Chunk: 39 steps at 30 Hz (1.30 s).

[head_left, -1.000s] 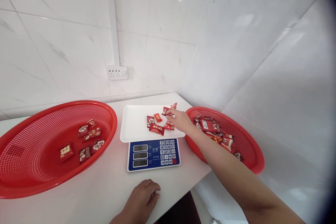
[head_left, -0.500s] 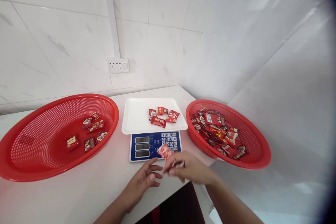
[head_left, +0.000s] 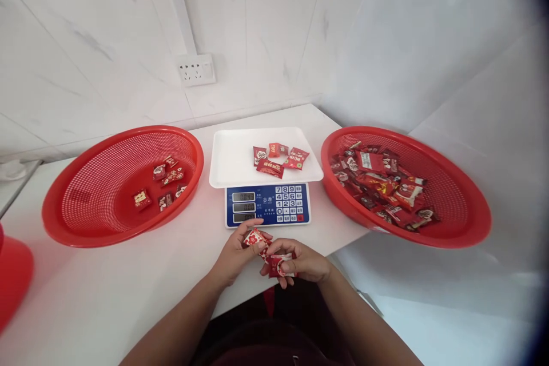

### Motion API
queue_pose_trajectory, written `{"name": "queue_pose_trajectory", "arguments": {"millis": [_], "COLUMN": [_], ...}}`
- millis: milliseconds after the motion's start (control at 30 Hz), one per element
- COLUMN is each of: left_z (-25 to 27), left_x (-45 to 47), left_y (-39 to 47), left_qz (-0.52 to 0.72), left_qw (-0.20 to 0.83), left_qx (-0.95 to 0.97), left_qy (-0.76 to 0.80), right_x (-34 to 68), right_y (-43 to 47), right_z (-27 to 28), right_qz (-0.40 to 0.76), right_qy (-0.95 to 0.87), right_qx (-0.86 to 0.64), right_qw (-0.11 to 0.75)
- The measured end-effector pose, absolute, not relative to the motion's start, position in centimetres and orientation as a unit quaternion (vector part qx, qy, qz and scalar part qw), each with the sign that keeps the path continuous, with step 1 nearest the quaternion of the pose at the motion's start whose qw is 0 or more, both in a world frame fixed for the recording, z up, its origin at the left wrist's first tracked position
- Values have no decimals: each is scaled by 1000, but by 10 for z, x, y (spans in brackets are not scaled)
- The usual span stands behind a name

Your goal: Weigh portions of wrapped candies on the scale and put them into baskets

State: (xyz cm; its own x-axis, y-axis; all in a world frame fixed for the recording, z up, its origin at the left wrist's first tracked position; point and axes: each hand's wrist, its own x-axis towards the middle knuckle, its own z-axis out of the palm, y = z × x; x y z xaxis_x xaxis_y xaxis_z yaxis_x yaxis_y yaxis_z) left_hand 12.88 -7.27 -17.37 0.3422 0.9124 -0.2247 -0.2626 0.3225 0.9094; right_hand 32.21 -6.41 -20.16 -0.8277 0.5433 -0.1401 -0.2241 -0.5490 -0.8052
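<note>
In front of the scale, my left hand (head_left: 240, 249) is closed on a red-and-white wrapped candy (head_left: 256, 238) with a flower-like print. Close against it, my right hand (head_left: 304, 261) pinches a darker red wrapped candy (head_left: 278, 266) with a pale round mark. The fingers of both hands nearly meet, and the lower parts of the candies are partly covered by them. Just beyond stands the blue-and-white weighing scale (head_left: 268, 206), its white tray (head_left: 231, 157) bearing several red candy packets (head_left: 271, 168) grouped toward the right.
To the left, a red mesh basket (head_left: 98, 234) has several wrapped candies inside. A fuller red basket (head_left: 467, 223) stands at the right, near the table's edge. Part of another red container (head_left: 15, 274) shows at the far left. A wall socket (head_left: 196, 70) is behind.
My left hand, open before, has closed on the flower-print candy that was in my right hand. Both hands came together lower down. The view has tilted, showing more of the table's near edge.
</note>
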Motion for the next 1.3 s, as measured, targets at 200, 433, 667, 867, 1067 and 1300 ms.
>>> {"name": "queue_pose_trajectory", "arguments": {"millis": [200, 433, 667, 867, 1067, 1300], "left_z": [-175, -174, -171, -168, -169, -173], "left_x": [126, 127, 128, 131, 128, 124], "left_y": [-70, -74, -77, -81, -75, -71], "left_qz": [412, 431, 414, 376, 445, 444], "left_qw": [724, 648, 627, 641, 676, 664], "left_qx": [404, 477, 507, 531, 427, 423], "left_qy": [377, 409, 423, 408, 404, 428], "right_x": [324, 321, 316, 314, 315, 324], "right_y": [-63, -64, -63, -65, -68, -54], "right_z": [-202, -202, -199, -204, -200, -171], "right_qz": [869, 863, 861, 843, 847, 691], "right_qy": [-401, -364, -366, -384, -347, -469], "right_qx": [-179, -232, -244, -246, -237, -333], "right_qw": [228, 262, 257, 286, 326, 437]}}
